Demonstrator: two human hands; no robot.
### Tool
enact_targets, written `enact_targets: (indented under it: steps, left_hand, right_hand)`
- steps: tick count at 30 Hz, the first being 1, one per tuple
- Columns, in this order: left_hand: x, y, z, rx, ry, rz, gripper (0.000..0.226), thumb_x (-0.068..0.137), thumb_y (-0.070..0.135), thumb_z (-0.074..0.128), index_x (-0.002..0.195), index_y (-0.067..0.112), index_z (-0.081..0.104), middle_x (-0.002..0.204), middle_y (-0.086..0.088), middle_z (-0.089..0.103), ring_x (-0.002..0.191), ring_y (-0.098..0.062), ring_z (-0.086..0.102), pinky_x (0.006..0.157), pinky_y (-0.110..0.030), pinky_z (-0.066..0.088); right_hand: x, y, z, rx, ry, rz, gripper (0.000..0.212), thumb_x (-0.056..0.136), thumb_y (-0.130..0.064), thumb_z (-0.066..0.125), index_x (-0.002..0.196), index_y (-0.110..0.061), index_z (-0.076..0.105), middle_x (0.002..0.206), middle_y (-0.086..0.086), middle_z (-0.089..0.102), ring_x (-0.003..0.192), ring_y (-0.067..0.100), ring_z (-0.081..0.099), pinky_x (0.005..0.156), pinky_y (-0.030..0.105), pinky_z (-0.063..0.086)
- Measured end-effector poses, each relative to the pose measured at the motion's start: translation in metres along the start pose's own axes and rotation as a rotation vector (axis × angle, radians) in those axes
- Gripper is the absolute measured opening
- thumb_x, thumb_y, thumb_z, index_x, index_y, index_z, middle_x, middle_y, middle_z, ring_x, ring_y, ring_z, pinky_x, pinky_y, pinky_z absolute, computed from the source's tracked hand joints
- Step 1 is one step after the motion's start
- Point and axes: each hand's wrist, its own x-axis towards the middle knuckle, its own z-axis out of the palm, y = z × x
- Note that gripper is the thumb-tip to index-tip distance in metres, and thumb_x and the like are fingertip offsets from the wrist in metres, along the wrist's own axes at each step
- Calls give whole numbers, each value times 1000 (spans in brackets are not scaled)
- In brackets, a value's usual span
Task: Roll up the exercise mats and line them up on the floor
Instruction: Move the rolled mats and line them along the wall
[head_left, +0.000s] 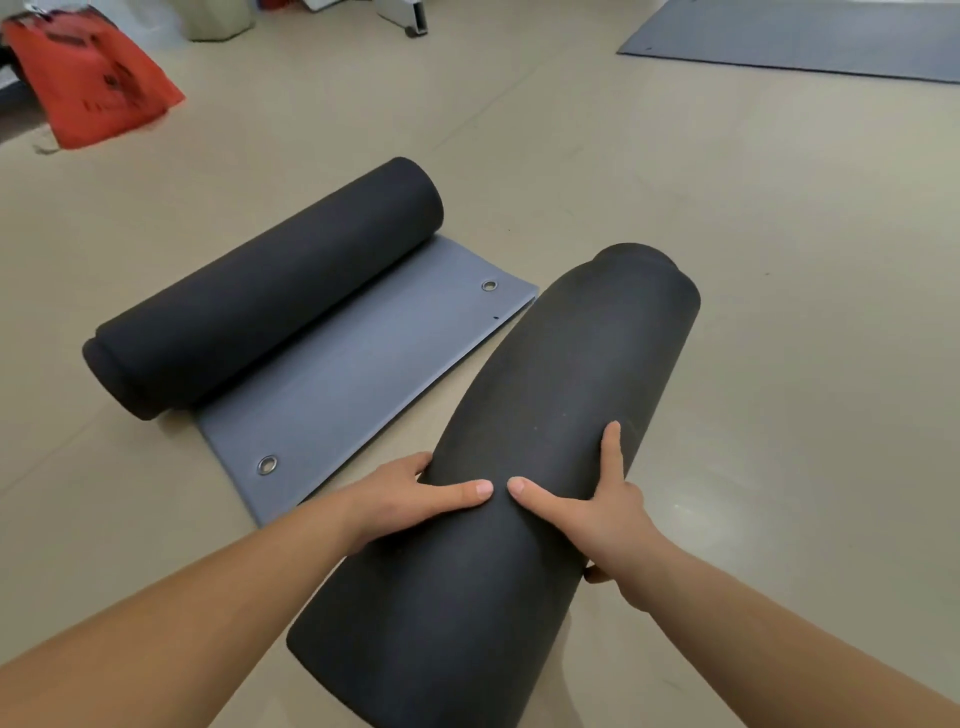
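We're gripping the rolled black mat (545, 405) at lower centre with both hands. The left hand (410, 501) has its thumb across the top and fingers wrapped round the side, while the right hand (605, 512) has thumb and forefinger spread wide, the rest probably tucked underneath. Toward the frame's left a half-rolled mat (270, 291) sits on the beige floor (779, 322), with a flat mat (810, 41) at upper right.

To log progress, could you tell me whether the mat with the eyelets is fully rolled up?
No, the eyelet mat has its grey end flat on the floor.
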Motion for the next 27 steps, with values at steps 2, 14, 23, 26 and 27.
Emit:
enact_targets:
  steps: [2,14,23,26,27]
  left_hand:
    - [3,6,10,-63,-5,39,63,77,48,90,132,31,65,104,13,79,86,-6,78,64,-17,59]
    - [64,64,125,-167,-31,102,82,83,47,86,152,23,49,138,3,65,122,-21,64,106,-41,50]
    - [66,72,139,-196,-129,232,20,94,25,78,112,20,70,110,1,79,95,-14,75,77,-32,56]
    - [61,77,149,-225,-157,318,25,95,20,78,118,16,71,111,-2,80,101,-18,77,85,-30,59]
    - [59,81,156,-200,-159,352,23,95,19,77,118,15,72,110,-1,80,103,-18,77,88,-31,60]
  right_hand:
    - [1,7,-4,44,35,-3,152,43,-79,90,147,-69,-20,161,-6,26,137,30,47,95,54,54]
    - [9,53,-139,-1,349,-162,89,82,-56,79,155,-56,30,157,-18,21,135,8,41,116,36,38]
    - [-4,69,-154,-449,413,-352,51,100,-40,55,148,-52,45,164,-15,15,147,11,31,111,37,42]
    - [-13,67,-154,-565,411,-357,53,99,-52,53,151,-53,40,166,-11,16,150,15,29,113,45,44]
    - [-17,66,-154,-608,397,-354,59,96,-61,54,152,-55,37,167,-10,16,153,16,25,115,46,43]
